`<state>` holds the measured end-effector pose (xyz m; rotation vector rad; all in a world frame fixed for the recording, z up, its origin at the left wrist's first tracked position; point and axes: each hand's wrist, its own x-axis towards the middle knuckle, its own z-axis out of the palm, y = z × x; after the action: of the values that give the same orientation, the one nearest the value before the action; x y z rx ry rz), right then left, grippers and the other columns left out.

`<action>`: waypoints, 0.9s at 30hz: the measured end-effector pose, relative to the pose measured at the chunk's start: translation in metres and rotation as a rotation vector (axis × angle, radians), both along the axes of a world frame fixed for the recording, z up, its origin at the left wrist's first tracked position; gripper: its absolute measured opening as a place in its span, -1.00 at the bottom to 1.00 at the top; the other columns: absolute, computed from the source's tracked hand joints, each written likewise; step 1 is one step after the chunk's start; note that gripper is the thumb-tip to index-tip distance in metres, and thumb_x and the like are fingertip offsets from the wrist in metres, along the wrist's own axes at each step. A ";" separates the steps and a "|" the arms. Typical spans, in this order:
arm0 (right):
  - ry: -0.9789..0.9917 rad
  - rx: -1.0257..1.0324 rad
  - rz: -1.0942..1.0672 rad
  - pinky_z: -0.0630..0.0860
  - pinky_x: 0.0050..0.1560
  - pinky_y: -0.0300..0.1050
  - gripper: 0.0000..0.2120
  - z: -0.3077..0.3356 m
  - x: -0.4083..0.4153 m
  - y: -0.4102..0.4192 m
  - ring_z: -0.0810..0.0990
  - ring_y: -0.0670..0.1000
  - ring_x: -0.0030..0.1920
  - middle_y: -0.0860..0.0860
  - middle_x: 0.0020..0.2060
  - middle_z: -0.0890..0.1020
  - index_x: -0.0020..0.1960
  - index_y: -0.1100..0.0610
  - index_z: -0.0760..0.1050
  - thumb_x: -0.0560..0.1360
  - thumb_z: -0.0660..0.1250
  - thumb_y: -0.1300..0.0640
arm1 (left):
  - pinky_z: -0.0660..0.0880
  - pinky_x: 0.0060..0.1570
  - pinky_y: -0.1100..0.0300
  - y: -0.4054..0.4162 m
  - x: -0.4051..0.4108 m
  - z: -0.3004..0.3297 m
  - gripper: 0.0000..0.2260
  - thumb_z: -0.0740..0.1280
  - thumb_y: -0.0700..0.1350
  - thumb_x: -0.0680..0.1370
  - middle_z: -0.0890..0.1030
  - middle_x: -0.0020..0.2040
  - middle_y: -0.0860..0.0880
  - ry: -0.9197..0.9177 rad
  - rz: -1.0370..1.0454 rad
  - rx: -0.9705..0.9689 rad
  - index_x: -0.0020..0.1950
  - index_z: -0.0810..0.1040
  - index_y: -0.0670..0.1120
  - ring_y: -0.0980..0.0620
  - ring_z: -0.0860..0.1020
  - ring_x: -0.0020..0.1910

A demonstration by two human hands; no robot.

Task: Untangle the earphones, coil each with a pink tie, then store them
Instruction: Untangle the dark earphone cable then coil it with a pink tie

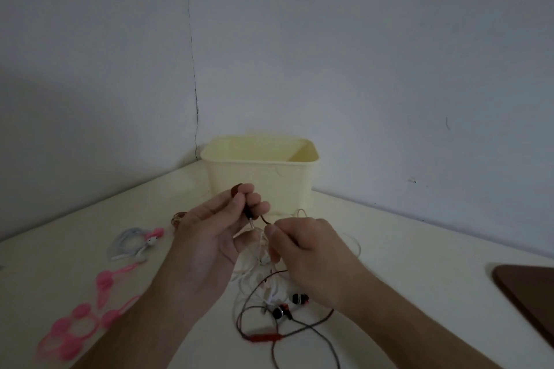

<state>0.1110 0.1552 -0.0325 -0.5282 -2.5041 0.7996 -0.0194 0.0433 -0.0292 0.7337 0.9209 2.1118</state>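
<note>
My left hand (pixel 209 237) is raised above the table and pinches the plug end of the dark red earphone cable (pixel 249 214). Beside it, my right hand (pixel 305 249) pinches the same cable a little further along. That cable runs down to the red and black earbuds (pixel 289 305) and a red inline remote (pixel 265 337) on the table. A tangle of white earphone cable (pixel 254 263) lies under my hands. Several pink ties (pixel 81 317) lie at the left. A white earphone (pixel 133 244) coiled with a pink tie rests further back on the left.
A pale yellow open bin (pixel 259 171) stands at the back against the wall corner. A small coil of another cable (pixel 178 219) lies left of my left hand. A dark brown object (pixel 527 287) juts in at the right edge of the cream table (pixel 419 263).
</note>
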 end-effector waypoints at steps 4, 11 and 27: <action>-0.016 0.075 0.043 0.48 -0.24 -0.07 -0.61 -0.005 -0.002 -0.007 0.55 -0.03 -0.34 0.00 -0.37 0.58 -0.22 0.10 0.47 0.72 0.16 -0.05 | 0.60 -0.34 0.25 0.000 0.000 -0.002 -0.79 0.30 -0.28 0.61 0.75 0.06 -0.13 0.085 0.108 -0.031 0.20 0.64 -0.23 -0.02 0.74 0.07; -0.005 0.156 0.070 0.38 -0.33 -0.05 -0.59 -0.001 -0.003 -0.009 0.40 -0.01 -0.44 -0.06 -0.51 0.41 -0.36 0.02 0.28 0.66 0.18 0.02 | 0.67 -0.25 0.17 0.005 0.001 -0.011 -0.75 0.32 -0.36 0.64 0.77 0.04 -0.02 0.474 0.299 -0.207 0.22 0.66 -0.11 0.06 0.73 0.08; 0.170 -0.022 -0.162 0.44 -0.25 -0.03 -0.66 -0.003 -0.001 0.017 0.47 -0.06 -0.33 -0.05 -0.38 0.54 -0.21 0.08 0.43 0.70 0.24 -0.04 | 0.48 -0.43 0.15 0.004 0.010 -0.011 -0.79 0.30 -0.19 0.58 0.57 -0.22 -0.14 0.260 -0.124 -0.119 0.00 0.71 -0.24 -0.02 0.55 -0.27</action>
<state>0.1100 0.1718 -0.0360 -0.6340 -2.2679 0.7764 -0.0090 0.0473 -0.0406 0.9934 1.0988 1.8652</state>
